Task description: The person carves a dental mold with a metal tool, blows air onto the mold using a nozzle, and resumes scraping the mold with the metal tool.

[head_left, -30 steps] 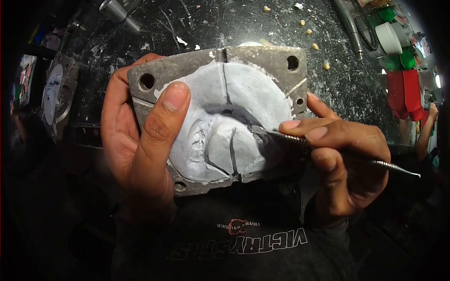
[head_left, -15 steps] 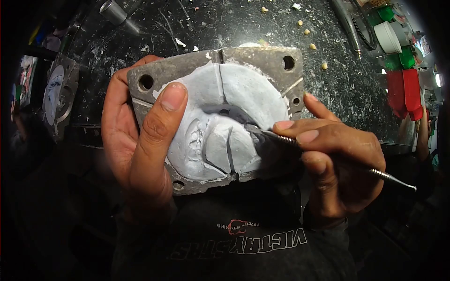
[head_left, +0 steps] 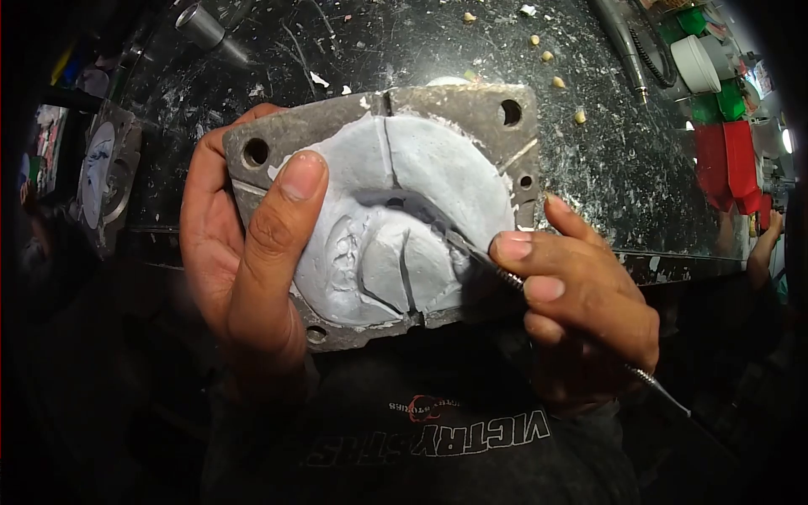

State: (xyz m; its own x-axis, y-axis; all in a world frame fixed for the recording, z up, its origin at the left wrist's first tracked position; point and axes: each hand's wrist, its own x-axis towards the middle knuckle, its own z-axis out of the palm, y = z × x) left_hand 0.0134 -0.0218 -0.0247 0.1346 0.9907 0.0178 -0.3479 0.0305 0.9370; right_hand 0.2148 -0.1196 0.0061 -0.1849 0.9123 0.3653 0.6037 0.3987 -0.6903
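Note:
My left hand grips a grey metal dental flask half by its left side, thumb over the front and the other fingers behind. White plaster fills the flask, with a curved trough, tooth-shaped hollows on the left and a raised, grooved mound in the middle. My right hand pinches a thin metal dental carver with a knurled grip. Its working tip reaches the right part of the trough, where shadow hides the exact contact. The carver's other end sticks out below my right hand.
Another plaster-filled flask half stands at the left. Farther back are a metal cylinder, several small tooth-like pieces and a corded handpiece. A white tub and red container sit right, near another person's arm.
My right hand has shifted slightly left and down, and the carver now slants more steeply. The flask has moved a little left with my left hand.

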